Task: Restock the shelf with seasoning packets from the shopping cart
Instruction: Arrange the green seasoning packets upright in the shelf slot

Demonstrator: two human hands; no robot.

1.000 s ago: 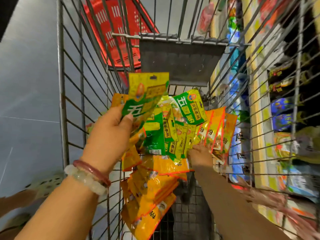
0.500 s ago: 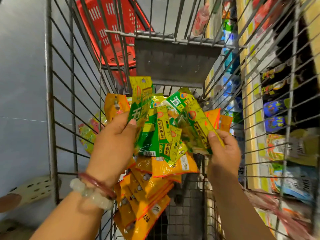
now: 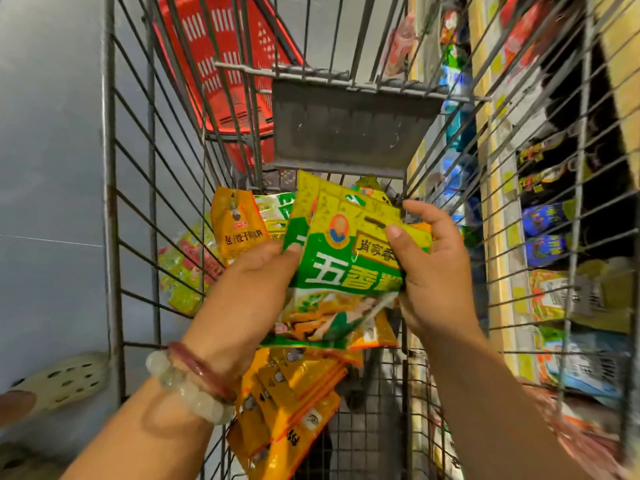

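Inside the wire shopping cart (image 3: 110, 216) I hold a stack of green and yellow seasoning packets (image 3: 346, 265) between both hands. My left hand (image 3: 249, 292) grips the stack's left edge, thumb on top. My right hand (image 3: 433, 268) pinches its right side, thumb on the front packet. Orange seasoning packets (image 3: 291, 403) lie piled on the cart floor below, and another orange packet (image 3: 237, 225) stands behind my left hand. The shelf (image 3: 554, 237) with packaged goods runs along the right, beyond the cart's wire side.
A red plastic basket (image 3: 225, 71) sits past the cart's far end. A grey flap (image 3: 349, 126) hangs on the cart's far wall. A green-yellow bag (image 3: 180, 271) lies outside the cart's left side. A pale perforated shoe (image 3: 59, 379) is on the grey floor at lower left.
My hands have come together. The fanned-out green packets are now gathered into one stack, with the right hand's packet laid on the front.
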